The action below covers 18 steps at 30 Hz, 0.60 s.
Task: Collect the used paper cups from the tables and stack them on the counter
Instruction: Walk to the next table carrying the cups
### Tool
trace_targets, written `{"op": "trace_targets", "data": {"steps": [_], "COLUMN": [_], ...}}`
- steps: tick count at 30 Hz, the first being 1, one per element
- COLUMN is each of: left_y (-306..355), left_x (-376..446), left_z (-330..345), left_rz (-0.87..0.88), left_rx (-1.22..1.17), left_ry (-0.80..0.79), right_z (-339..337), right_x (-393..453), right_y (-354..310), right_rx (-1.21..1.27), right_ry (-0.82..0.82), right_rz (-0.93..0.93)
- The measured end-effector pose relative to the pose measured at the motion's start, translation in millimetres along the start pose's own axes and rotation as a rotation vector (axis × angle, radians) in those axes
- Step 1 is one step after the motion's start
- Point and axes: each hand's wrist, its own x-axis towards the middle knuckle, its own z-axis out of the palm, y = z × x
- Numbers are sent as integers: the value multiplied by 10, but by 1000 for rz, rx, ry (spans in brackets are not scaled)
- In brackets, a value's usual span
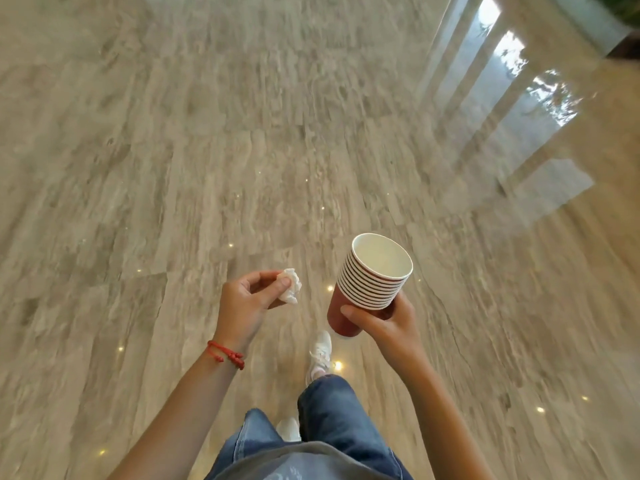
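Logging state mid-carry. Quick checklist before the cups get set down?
1. Right hand grips the stack of red paper cups near its base: ok.
2. Cups nested evenly, rims aligned, no lean inside the stack: ok.
3. Top cup looks empty, no liquid seen: ok.
4. Left hand free to steady the stack: not ok, it pinches a crumpled white tissue.
5. Counter in view as drop target: not ok, only the polished floor shows.
6. Path ahead clear: ok for the visible floor; beyond that, cannot tell.
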Motion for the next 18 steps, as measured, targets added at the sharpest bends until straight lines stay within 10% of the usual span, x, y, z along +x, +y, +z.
{"op": "trace_targets", "data": {"steps": [18], "left_y": [1434], "left_x": [3913], "left_z": [1177], "left_rz": [40], "left_rx": [6], "left_ry": [-14], "right_z": [-14], "right_x": [4338], "right_y": [-1111], "right_rx": [-50], "right_ry": [-38], "right_rz": [-70]}}
